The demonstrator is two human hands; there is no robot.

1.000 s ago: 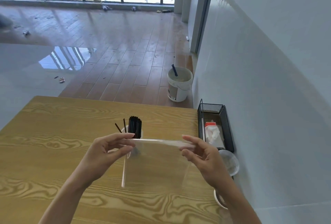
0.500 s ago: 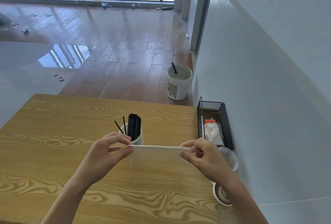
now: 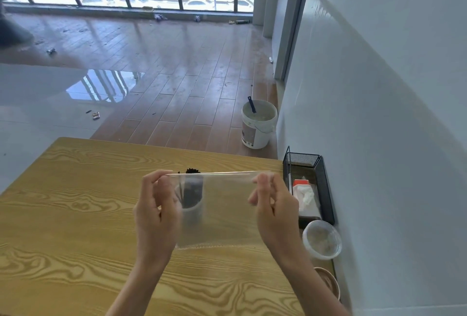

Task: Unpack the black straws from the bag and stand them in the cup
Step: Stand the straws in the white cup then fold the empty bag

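Note:
I hold a clear plastic bag [image 3: 222, 212] stretched upright in front of me, with nothing visible inside it. My left hand [image 3: 156, 212] pinches its top left corner and my right hand [image 3: 274, 210] pinches its top right corner. Behind the bag, a white cup [image 3: 193, 212] stands on the wooden table [image 3: 75, 214], seen blurred through the plastic. A bunch of black straws [image 3: 192, 189] stands upright in the cup, their tips showing just above the bag's top edge.
A black wire tray [image 3: 326, 189] with a red-topped packet and white tissue sits along the wall at the right. A clear plastic lid [image 3: 322, 238] and a brown paper cup [image 3: 329, 282] lie nearer me. A white bucket [image 3: 257, 123] stands on the floor beyond the table.
Both hands have lifted the bag and turned it from lying flat to hanging upright, so it now covers the cup and straws. The hands have moved further apart.

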